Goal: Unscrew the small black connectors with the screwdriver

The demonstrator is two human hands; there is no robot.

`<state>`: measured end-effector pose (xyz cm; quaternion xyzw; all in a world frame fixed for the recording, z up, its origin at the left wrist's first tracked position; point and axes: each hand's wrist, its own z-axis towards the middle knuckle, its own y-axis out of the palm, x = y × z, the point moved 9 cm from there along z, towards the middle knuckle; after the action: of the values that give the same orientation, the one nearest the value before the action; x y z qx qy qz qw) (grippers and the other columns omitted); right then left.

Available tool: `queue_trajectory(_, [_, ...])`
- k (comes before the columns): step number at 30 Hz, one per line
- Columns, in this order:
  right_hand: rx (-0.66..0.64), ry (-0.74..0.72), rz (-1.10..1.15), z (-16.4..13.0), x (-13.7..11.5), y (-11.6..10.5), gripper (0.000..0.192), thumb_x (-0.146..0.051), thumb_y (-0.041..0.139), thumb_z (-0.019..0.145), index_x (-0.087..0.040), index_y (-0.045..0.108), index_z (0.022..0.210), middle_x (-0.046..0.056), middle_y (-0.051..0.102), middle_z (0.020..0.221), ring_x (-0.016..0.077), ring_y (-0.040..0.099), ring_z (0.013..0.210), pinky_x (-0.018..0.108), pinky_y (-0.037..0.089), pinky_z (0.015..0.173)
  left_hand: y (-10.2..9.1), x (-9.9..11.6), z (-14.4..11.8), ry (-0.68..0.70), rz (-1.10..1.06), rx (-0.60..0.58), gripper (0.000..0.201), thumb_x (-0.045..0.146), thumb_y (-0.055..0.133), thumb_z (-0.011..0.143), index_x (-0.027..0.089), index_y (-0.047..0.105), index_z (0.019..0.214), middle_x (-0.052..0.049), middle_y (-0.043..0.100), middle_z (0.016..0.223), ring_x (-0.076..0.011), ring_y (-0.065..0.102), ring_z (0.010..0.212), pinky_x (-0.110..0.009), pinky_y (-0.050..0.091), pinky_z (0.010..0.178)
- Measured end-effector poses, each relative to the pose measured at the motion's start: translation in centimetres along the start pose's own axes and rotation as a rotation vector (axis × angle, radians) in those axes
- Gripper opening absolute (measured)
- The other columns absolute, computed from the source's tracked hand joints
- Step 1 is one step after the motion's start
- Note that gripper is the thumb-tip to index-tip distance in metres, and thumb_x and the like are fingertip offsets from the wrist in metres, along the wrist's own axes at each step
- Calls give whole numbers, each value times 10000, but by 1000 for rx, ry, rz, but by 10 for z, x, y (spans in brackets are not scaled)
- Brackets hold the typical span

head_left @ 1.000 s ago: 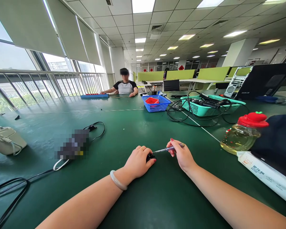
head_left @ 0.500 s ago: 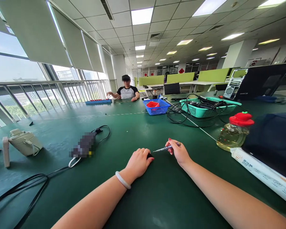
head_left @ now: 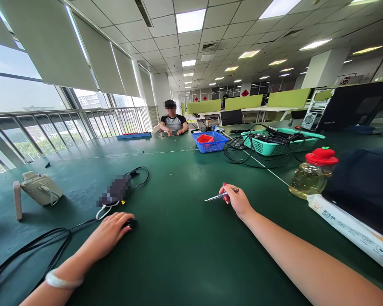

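Observation:
My left hand [head_left: 111, 231] is low over the green table, its fingers closed around a small black object [head_left: 131, 222]; most of that object is hidden under the palm and fingers, so I cannot tell its kind. A white bangle circles the left wrist. To the right, my right hand [head_left: 238, 202] grips a slim screwdriver [head_left: 217, 196] by its handle. The thin metal shaft points left, its tip just above the tabletop. Beyond my left hand lies a dark, blurred-out device [head_left: 116, 191] with a white cable loop.
Black cables [head_left: 51, 238] and a beige case [head_left: 41, 189] are at left. A blue basket [head_left: 210, 144] and a green basket [head_left: 264, 146] of cords stand farther back. A red-lidded jar [head_left: 311, 180] and a white box [head_left: 347, 229] are at right. Another person [head_left: 173, 123] sits opposite.
My left hand has moved left and nearer to me with the black object, away from the screwdriver tip. The right hand has barely moved. The person opposite has brought a hand down to the table.

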<state>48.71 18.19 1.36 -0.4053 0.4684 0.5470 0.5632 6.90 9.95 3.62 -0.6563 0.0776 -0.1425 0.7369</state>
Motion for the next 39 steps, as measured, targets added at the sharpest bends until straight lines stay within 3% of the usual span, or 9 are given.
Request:
queue_trajectory(3, [-14, -3, -15, -1, -1, 2, 551, -713, 614, 743, -184, 638, 591, -18, 463, 477, 113, 427, 460, 244, 341, 445, -10, -45, -15, -112, 60, 28, 378, 433, 419, 898, 238, 627, 1146, -89, 669, 1238, -274, 579, 1198, -396, 398, 1068])
queue_trajectory(7, [-15, -11, -21, 0, -1, 2, 553, -716, 613, 741, -184, 639, 594, -18, 464, 475, 113, 425, 455, 245, 331, 435, -45, -79, -33, -277, 74, 169, 400, 407, 383, 863, 222, 603, 1141, -88, 650, 1278, -260, 560, 1231, -366, 388, 1083])
queue_trajectory(10, [-6, -11, -33, 0, 0, 0, 555, -718, 613, 740, -183, 642, 596, -15, 469, 479, 114, 426, 457, 248, 334, 439, -70, -101, -52, -527, -20, 256, 447, 395, 340, 873, 216, 511, 1245, -64, 679, 1221, -240, 628, 1128, -338, 487, 955])
queue_trajectory(12, [-7, -7, -36, 0, 1, -1, 550, -711, 609, 751, -184, 640, 596, -16, 465, 479, 114, 427, 463, 248, 339, 447, -76, -108, -62, -628, -103, 262, 450, 399, 344, 873, 239, 474, 1274, -40, 698, 1185, -226, 657, 1080, -305, 522, 865])
queue_trajectory(20, [-18, -20, -58, 1, 0, -1, 546, -700, 594, 773, -182, 643, 608, -17, 467, 484, 113, 430, 463, 248, 347, 450, -52, -102, -59, -556, -129, 139, 446, 388, 351, 883, 260, 510, 1279, -37, 705, 1169, -242, 637, 1121, -305, 492, 869])
queue_trajectory(26, [-17, -22, -57, 1, -2, 0, 555, -717, 601, 754, -186, 638, 592, -13, 470, 472, 114, 426, 452, 250, 340, 435, -45, -97, -57, -551, -165, 124, 478, 394, 357, 877, 251, 502, 1309, -31, 701, 1162, -226, 642, 1066, -292, 474, 886])
queue_trajectory(34, [-23, -10, -47, 1, 1, 1, 545, -710, 610, 748, -189, 644, 591, -13, 471, 473, 118, 428, 453, 254, 341, 434, -64, -81, -54, -592, 40, 103, 476, 512, 362, 876, 251, 633, 1166, -16, 730, 1066, -242, 648, 956, -279, 473, 790])
queue_trajectory(39, [-24, -6, -54, 0, 2, 1, 537, -700, 604, 761, -189, 644, 599, -16, 469, 472, 115, 423, 453, 254, 338, 444, -62, -74, -53, -700, 74, 9, 469, 527, 404, 862, 233, 695, 1084, -29, 756, 924, -254, 670, 832, -275, 460, 686])
